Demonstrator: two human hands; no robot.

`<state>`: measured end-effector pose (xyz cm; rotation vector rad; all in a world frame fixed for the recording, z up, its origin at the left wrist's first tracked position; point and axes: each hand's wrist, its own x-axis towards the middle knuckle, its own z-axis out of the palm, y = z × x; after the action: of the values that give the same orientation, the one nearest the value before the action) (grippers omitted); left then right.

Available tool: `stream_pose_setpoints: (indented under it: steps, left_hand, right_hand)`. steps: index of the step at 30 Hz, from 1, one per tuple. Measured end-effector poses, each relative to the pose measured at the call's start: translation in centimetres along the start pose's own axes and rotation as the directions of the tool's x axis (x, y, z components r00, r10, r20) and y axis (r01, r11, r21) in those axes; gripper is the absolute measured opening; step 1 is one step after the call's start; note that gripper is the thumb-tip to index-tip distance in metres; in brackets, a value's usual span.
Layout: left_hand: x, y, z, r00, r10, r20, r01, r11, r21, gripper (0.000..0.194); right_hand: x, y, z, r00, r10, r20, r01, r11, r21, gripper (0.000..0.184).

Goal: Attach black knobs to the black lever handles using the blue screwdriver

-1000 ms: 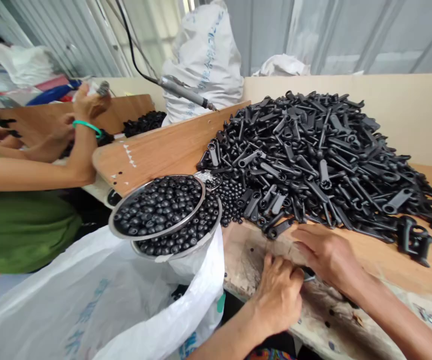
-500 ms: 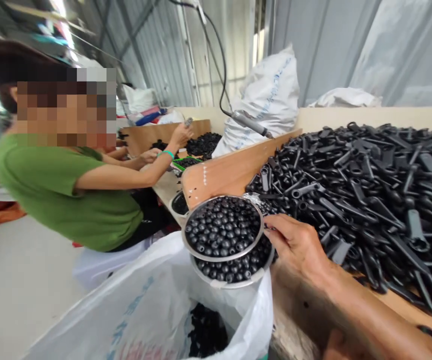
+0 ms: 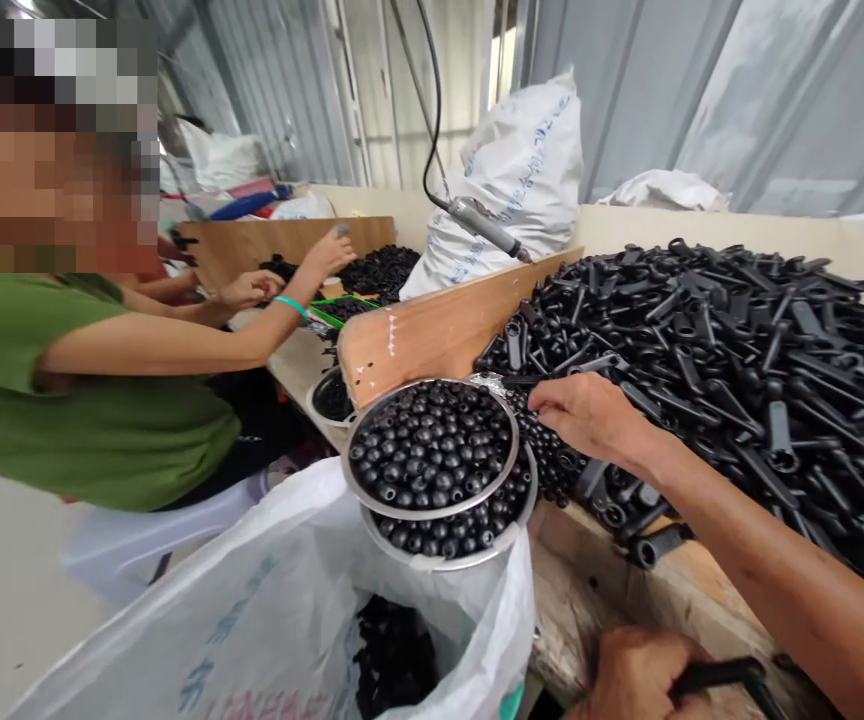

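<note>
My right hand (image 3: 589,415) reaches in from the right, its fingers closed in a pinch just right of the upper bowl. A thin dark rod (image 3: 523,380) shows at the fingertips; whether they hold it is unclear. At the bottom edge, my left hand (image 3: 642,668) is wrapped around a black crank handle (image 3: 724,675), partly cut off by the frame. Two metal bowls, the upper bowl (image 3: 432,515) overlapping the lower bowl (image 3: 511,548), are full of black ball knobs (image 3: 432,440) with holes. Beside my right hand lies a large pile of black handles (image 3: 739,340).
An open white sack (image 3: 252,620) with black pieces inside stands below the bowls. A wooden divider board (image 3: 417,340) runs behind them. A power screwdriver (image 3: 486,228) hangs on a cable before a full white sack (image 3: 522,170). A co-worker in green (image 3: 117,400) sits left.
My right hand has moved from the upper bowl's rim to a spot farther back and right. My left hand has come up into view with the crank handle. The view has shifted slightly right.
</note>
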<state>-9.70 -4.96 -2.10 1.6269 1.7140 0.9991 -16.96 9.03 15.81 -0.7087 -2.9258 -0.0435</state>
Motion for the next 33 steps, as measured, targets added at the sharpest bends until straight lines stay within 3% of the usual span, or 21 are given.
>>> stream_pose_setpoints:
  steps: [1,4,8,11,16,22,26,29,33]
  left_hand:
    - [0.0,-0.5,0.5,1.000,-0.028,0.005,0.028,0.994,-0.106,0.028]
    - [0.4,-1.5,1.8,0.997,0.051,0.052,-0.032,0.948,-0.315,0.030]
    - [0.9,-2.0,2.2,0.996,0.081,0.034,-0.062,0.926,-0.372,0.026]
    - [0.7,-1.8,1.4,0.998,0.061,0.023,-0.048,0.931,-0.363,0.023]
    - [0.0,-0.4,-0.8,0.998,0.053,0.032,-0.037,0.923,-0.382,0.025]
    - [0.1,1.4,-2.8,0.987,0.159,0.015,-0.127,0.836,-0.534,0.017]
    - [0.5,1.6,-2.6,0.971,0.226,-0.079,-0.229,0.787,-0.573,0.019]
    - [0.5,1.4,-2.3,0.969,0.224,-0.107,-0.244,0.780,-0.576,0.009]
    - [0.5,1.2,-2.1,0.981,0.180,-0.074,-0.189,0.795,-0.576,0.009]
  right_hand:
    - [-0.6,0.7,0.9,0.999,0.022,0.045,-0.019,0.998,-0.058,0.025]
    - [-2.1,1.5,4.7,0.992,-0.017,0.129,0.036,0.988,-0.152,0.016]
    - [-2.9,1.5,9.5,0.987,-0.133,0.093,0.147,0.974,-0.174,0.027]
    - [-3.5,3.1,11.3,0.980,-0.198,0.035,0.201,0.962,-0.184,0.040]
    - [-5.8,7.5,11.5,0.946,-0.303,-0.115,0.264,0.927,-0.268,0.045]
    - [-6.8,9.9,10.1,0.971,-0.235,0.040,0.237,0.937,-0.256,0.022]
    - [-6.0,10.0,9.3,0.982,-0.163,0.099,0.181,0.958,-0.224,0.021]
    - [-5.0,9.0,8.8,0.991,-0.063,0.116,0.087,0.972,-0.218,0.017]
    - [-3.1,6.2,8.9,0.989,-0.013,0.146,0.038,0.985,-0.170,0.042]
